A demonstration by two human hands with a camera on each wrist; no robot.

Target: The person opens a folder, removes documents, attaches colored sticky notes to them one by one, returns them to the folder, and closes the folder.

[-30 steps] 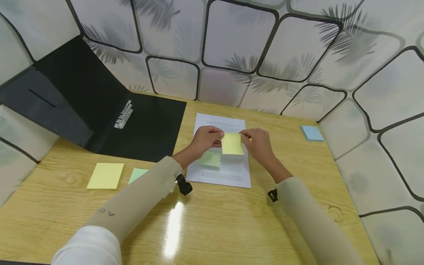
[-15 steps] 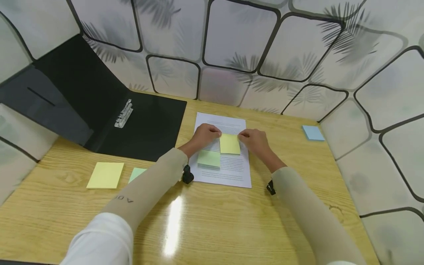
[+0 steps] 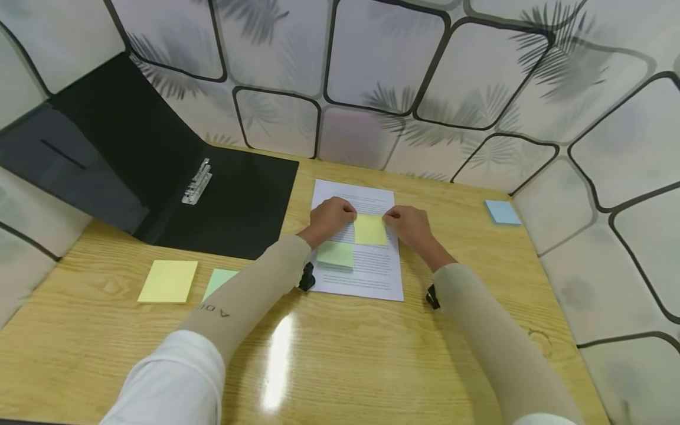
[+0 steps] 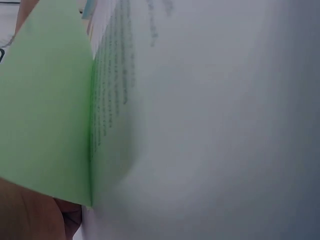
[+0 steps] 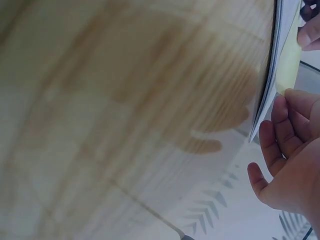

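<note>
Between my two hands is a yellow sticky note, close over a printed sheet of paper. The left hand pinches its upper left corner. At the upper right corner the right hand pinches it between thumb and index finger; in the right wrist view that right hand has its other fingers loosely bent. A green sticky note is on the sheet, just lower left of the yellow one. It fills the left side of the left wrist view, its free part lifted off the paper.
An open black ring binder stands left of the paper, its cover leaning on the wall. Yellow and green sticky pads lie at front left, the green partly behind my sleeve. A blue pad is at the right edge.
The yellow note has come down from a raised position onto the level of the paper, with both hands at its upper corners. My left forearm has shifted forward and right.
</note>
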